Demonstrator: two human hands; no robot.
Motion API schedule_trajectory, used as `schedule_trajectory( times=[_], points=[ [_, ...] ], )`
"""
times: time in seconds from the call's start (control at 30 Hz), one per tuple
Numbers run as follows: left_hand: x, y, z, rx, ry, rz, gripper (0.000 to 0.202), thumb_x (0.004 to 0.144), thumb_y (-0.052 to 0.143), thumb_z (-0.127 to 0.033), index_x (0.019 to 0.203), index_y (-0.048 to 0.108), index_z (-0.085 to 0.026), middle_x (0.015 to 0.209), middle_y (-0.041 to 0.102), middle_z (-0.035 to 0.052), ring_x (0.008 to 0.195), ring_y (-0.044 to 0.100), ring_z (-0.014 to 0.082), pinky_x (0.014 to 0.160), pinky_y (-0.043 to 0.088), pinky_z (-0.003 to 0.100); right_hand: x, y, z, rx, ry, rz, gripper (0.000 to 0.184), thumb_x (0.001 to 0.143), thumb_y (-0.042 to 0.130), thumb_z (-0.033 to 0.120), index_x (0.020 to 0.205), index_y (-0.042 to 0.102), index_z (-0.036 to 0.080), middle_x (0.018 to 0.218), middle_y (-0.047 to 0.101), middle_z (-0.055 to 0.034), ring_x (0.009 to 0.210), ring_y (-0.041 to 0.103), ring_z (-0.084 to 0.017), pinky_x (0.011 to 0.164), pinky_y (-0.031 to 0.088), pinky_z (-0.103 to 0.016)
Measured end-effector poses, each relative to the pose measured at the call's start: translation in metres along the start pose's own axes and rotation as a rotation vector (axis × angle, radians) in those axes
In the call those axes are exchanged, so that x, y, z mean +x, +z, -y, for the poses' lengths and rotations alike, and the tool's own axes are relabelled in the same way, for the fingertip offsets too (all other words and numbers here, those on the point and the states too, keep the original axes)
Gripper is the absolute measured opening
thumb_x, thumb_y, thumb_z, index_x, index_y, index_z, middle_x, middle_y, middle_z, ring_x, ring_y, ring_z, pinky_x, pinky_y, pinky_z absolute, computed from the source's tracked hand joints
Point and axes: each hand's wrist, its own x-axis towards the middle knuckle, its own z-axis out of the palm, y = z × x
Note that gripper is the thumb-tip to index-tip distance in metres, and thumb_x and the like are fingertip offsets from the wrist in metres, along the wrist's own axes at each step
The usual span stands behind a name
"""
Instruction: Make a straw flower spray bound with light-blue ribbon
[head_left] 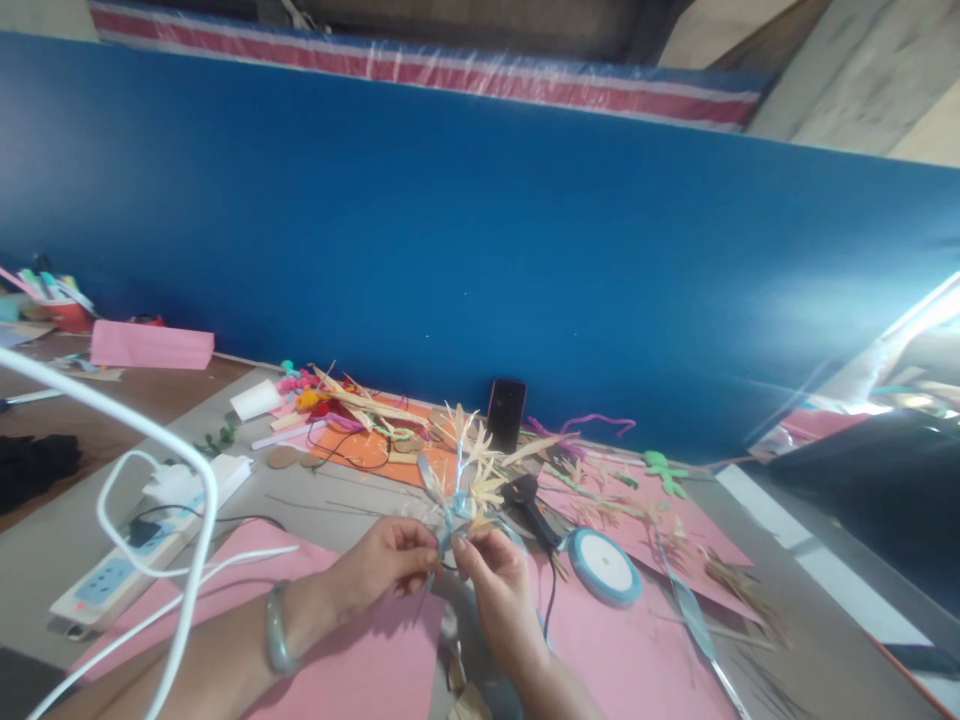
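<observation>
Left hand (409, 555), a pale bangle (278, 628) at its wrist, has thumb and fingers pinched together on what looks like light blue ribbon (459, 503); blur at the fingertips makes the exact strand hard to tell. Right hand (496, 580) meets it closely, thumb and forefinger nipping the stem of a straw-coloured flower bundle (484, 484), which stands up above both hands, petals pointing away from the person. Judging by these grips, the step in hand is fastening ribbon around the stem. The next move seems to call for a steady right pinch and a gentle left pull, firm enough to hold without bending the petals.

Pink paper (367, 665) lies under the forearms. To the right of the right hand sits a ribbon spool (613, 570), with a black glue gun (534, 515) just beyond the hand. Farther back, a dark phone (506, 415) leans against the blue partition (465, 230).
</observation>
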Motion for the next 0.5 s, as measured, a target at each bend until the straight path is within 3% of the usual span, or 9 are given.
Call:
schedule_trajectory(
  times=[0.27,0.5],
  points=[
    [-0.0003,-0.0016,0.0014,-0.024,-0.003,0.027,0.028,0.073,0.076,-0.039,0.073,0.067,-0.013,0.064,0.065,0.0030,0.042,0.045,0.0055,0.042,0.030,0.018,0.0010,-0.0009,-0.0004,-0.011,-0.045,0.014,0.030,0.081,0.072,0.038,0.065,0.058,0.018,0.060,0.053,0.0039,0.058,0.046,-0.011,0.059,0.040,-0.024],
    [0.0002,-0.0029,0.0007,-0.021,0.019,0.017,0.027,0.072,0.077,-0.039,0.069,0.067,-0.014,0.054,0.059,-0.0009,0.042,0.043,0.0064,0.042,0.029,0.019,0.0019,-0.0004,0.0006,0.008,-0.042,0.045,0.023,0.082,0.071,0.036,0.070,0.063,0.018,0.059,0.057,0.0027,0.054,0.047,-0.011,0.055,0.040,-0.023]
  ],
)
